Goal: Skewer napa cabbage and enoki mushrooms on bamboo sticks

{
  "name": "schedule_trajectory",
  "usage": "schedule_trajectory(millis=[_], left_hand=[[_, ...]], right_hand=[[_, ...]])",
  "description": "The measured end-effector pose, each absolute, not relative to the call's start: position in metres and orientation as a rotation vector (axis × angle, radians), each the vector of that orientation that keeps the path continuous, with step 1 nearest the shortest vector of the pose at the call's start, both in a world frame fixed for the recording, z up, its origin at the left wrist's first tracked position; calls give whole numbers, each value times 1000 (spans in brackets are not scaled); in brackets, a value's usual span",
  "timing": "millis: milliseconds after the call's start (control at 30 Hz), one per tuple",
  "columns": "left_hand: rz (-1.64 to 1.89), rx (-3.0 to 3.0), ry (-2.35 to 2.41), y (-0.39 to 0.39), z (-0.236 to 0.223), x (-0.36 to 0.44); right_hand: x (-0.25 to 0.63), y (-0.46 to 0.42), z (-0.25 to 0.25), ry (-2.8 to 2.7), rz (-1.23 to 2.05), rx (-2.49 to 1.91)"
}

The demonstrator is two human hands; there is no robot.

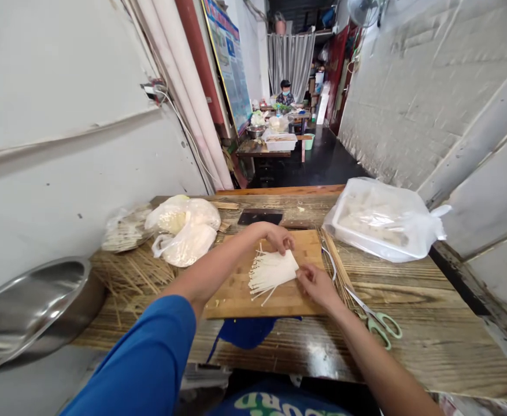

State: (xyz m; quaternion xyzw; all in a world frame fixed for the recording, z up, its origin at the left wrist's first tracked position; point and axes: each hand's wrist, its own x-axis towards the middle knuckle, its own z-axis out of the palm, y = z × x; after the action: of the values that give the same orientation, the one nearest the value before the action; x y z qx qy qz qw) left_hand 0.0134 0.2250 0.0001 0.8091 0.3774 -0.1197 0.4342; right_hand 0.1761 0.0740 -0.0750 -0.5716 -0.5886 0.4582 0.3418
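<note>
Here we are, right over the cutting board (pixel 231 292), with the mushrooms (pixel 274 271) fanned out flat on top — long thin stems splaying left, a smooth pale part to the right. The left hand (pixel 280 238) bends its fingers down at the far edge, the right hand (pixel 316 283) has thumb and finger at the near right corner; both touch, it seems, but whether either is clamped on it I can't tell.

The danger, I'd say, is in those loose stems: an uneven tug could let them slip or snap, and a few already stray toward the board's near edge. The scissors (pixel 381 326) lie beside the right forearm, so a careless sweep might knock them.

Now the textures! Board smooth and honey-coloured, worktop (pixel 444 335) ridged with dark grain, skewers (pixel 337 268) slim and straight beside the board. A blue cloth (pixel 247 332) pokes crumpled from beneath it, the steel bowl (pixel 62 300) gleams round and hard at left, and the bagged tub (pixel 378 219) wears cloudy, wrinkled plastic
</note>
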Motion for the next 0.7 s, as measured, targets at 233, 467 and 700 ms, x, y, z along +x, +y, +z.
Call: schedule_trajectory(millis=[233, 467, 700], left_hand=[[292, 2335, 1288, 161, -4, -32], [806, 2380, 1514, 29, -43, -44], [1295, 2310, 1583, -14, -74, -20]], right_hand=[[159, 79, -69, -1583, 1000, -1792], [147, 76, -62, -1469, 1248, -1771], [132, 46, -44, -1273, 1675, -1498]])
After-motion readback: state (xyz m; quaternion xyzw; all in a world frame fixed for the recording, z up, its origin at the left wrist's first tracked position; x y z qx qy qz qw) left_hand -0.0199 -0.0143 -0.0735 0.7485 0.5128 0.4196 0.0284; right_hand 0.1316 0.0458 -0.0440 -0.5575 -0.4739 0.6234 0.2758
